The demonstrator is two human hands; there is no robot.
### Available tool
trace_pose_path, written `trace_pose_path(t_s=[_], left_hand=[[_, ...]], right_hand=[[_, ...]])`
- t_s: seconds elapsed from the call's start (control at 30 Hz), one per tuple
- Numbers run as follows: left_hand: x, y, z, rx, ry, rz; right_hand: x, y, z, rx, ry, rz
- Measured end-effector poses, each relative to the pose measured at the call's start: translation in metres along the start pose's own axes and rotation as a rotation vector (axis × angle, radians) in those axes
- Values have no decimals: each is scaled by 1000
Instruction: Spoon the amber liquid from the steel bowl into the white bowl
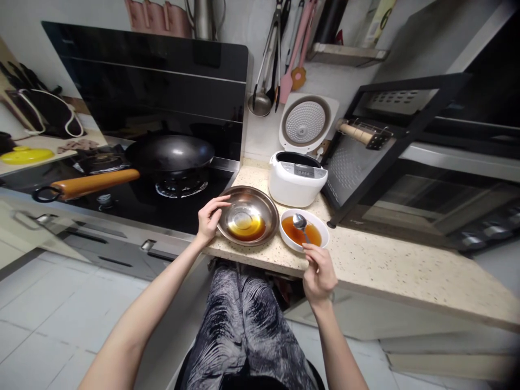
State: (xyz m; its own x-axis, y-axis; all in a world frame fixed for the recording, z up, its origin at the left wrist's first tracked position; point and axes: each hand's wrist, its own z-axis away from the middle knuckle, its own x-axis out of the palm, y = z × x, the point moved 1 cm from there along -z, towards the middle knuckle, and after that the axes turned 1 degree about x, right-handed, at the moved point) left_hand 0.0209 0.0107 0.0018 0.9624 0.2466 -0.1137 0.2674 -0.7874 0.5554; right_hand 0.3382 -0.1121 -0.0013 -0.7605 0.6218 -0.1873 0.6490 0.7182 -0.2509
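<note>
Spoon (299, 221) pinched in your R hand (320, 273), over bowl (326, 236) nr front edge of counter (385, 254); your L hand (210, 218) touches L rim of basin (254, 203), can't tell if gripping. Keep spoon level, basin steady.

I'm in a kitchen: a black wok (173, 154) sits on the stove (134, 208) left of centre, a ladle (260, 106) and pink spatula (286, 84) hang at upper centre, and an open rice cooker (296, 187) stands on the speckled counter (390, 268) right of centre.

Smooth, glossy metal basin (263, 208)
</note>
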Motion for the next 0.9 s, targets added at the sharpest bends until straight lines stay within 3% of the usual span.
trace_pose_path(t_s=[0.13, 0.27, 0.43, 0.9], left_hand=[[0, 1, 0, -20, -4, -16], [-1, 2, 0, -13, -5, 1], [0, 2, 0, -6, -5, 12], [-1, 1, 0, -27, -6, -29]], right_hand=[[22, -21, -4, 236, 168, -159], [46, -36, -1, 372, 59, -270], [65, -43, 7, 444, -49, -323], [73, -44, 12, 506, -46, -352]])
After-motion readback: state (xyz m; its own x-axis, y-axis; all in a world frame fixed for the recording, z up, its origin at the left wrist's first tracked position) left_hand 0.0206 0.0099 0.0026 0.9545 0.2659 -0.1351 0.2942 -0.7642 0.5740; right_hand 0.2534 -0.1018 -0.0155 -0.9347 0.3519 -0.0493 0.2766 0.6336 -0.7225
